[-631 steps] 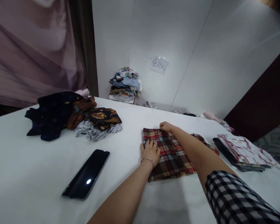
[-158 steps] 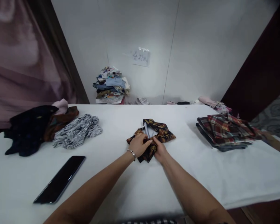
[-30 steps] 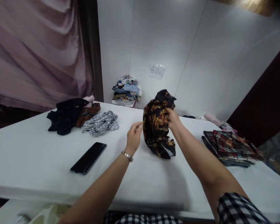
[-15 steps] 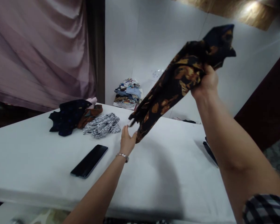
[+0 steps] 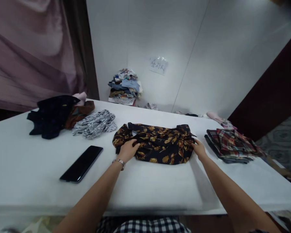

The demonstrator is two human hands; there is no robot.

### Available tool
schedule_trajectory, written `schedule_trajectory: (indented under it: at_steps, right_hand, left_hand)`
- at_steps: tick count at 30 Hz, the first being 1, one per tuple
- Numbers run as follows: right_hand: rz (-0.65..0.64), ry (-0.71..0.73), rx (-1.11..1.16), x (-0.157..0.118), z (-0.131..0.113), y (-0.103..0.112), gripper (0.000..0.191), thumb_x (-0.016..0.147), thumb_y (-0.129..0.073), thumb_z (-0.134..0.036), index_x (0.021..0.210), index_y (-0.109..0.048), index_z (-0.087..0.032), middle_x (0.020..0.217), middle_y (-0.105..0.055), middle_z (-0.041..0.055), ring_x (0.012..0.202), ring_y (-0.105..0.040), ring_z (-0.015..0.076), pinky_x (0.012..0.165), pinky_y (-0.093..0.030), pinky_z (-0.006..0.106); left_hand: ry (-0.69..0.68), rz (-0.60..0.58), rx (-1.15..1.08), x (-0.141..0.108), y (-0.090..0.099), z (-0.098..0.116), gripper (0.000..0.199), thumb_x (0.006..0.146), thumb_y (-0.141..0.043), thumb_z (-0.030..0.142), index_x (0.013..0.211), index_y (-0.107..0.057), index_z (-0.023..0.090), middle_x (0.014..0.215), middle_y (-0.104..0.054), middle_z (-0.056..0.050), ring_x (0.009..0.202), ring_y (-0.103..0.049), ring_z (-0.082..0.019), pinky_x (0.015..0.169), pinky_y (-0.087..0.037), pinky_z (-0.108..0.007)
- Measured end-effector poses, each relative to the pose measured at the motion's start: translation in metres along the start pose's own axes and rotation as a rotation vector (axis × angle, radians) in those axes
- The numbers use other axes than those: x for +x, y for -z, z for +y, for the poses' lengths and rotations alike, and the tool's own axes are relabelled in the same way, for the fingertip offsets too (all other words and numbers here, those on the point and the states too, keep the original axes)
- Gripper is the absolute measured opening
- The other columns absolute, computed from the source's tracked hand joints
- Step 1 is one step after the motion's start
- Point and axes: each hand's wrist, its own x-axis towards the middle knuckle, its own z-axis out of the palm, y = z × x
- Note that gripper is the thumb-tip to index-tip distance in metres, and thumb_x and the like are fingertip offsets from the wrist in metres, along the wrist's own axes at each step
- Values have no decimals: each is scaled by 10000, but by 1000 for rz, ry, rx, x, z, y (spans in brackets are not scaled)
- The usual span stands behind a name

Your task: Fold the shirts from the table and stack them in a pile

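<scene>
A black garment with a yellow-brown floral print (image 5: 160, 144) lies bunched lengthwise on the white table (image 5: 145, 191). My left hand (image 5: 128, 150), with a bracelet at the wrist, rests on its left part, fingers slightly apart on the cloth. At its right end, my right hand (image 5: 199, 149) touches the edge with thumb and fingers; whether cloth is pinched there is hard to tell.
A phone (image 5: 81, 164) lies left of my left hand. Crumpled clothes, one black-and-white (image 5: 95, 124) and one dark (image 5: 53, 116), are farther left. Folded plaid clothes (image 5: 232, 144) sit right. Behind stands a clothes pile (image 5: 126, 85) by the wall.
The floral garment, held up in the air before, now lies on the table. My right hand has come down to its right end, and my left hand is on top. The view has turned right.
</scene>
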Motion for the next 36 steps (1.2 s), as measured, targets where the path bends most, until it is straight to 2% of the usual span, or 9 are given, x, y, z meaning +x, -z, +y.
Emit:
schedule_trajectory:
  at_steps: [3,5,11,17,20,23,27,32,36]
  right_hand:
    - [0,43,-77,-10,7,5,350,698,-580,-360,976,-722,-202,1118,-711,137,1115,-621,339,982,-466,560]
    - [-106,165,-82,-16,2,-1,346,729,-565,-329,1012,-727,-212,1194,-691,108,1170,-598,296,1054,-429,520]
    - [-445,386,-175,-28,-8,-22,400,742,-524,-181,1080,-735,-223,1203,-697,87,1180,-595,261,1095,-392,498]
    - [-231,226,-296,-25,23,2,379,773,-530,-220,1092,-734,-219,1245,-669,102,1218,-563,282,1100,-384,488]
    - [-144,144,-324,-33,32,12,390,800,-547,-310,1134,-716,-200,1274,-642,120,1224,-545,303,1082,-392,500]
    - [-175,102,-289,-46,30,11,423,804,-578,-379,1176,-696,-218,1221,-661,107,1121,-598,283,1011,-449,465]
    - [-254,46,-161,-56,21,1,426,718,-627,-306,1128,-725,-242,1022,-719,68,876,-654,237,877,-516,412]
    - [-277,-10,17,-51,16,-6,229,653,-617,-293,814,-765,-223,853,-746,52,860,-666,276,912,-500,484]
    - [-320,119,37,-63,5,-1,293,728,-582,-311,949,-760,-236,980,-745,65,930,-667,268,916,-510,464]
  left_hand:
    - [-136,-129,246,-11,-10,12,314,850,-589,348,1117,-682,211,1269,-660,-127,1255,-535,-314,1068,-348,-520]
    - [-217,-153,364,-16,-15,20,226,860,-562,282,1027,-693,203,1217,-677,-125,1220,-546,-314,1045,-345,-540]
    - [-269,-78,441,-9,6,27,307,924,-395,257,769,-653,196,865,-711,-104,916,-633,-257,873,-442,-391]
    - [-365,76,273,-27,28,10,267,887,-480,377,943,-689,221,1061,-714,-105,1007,-634,-267,912,-477,-387]
    - [-474,-39,223,-44,11,0,268,835,-571,359,1029,-701,227,1182,-690,-102,1123,-610,-280,1010,-456,-425]
    - [-487,-127,267,-50,-12,-1,288,806,-605,296,1066,-710,230,1225,-671,-107,1162,-588,-307,1004,-461,-467]
    - [-468,-128,307,-33,-24,14,195,845,-524,216,821,-718,210,977,-713,-96,964,-634,-287,854,-500,-438]
    - [-448,28,275,3,5,45,281,911,-426,257,844,-691,193,884,-699,-104,885,-633,-278,873,-469,-437]
    - [-341,347,177,-5,44,64,361,945,-346,347,1056,-652,189,1015,-692,-110,949,-624,-269,916,-448,-410]
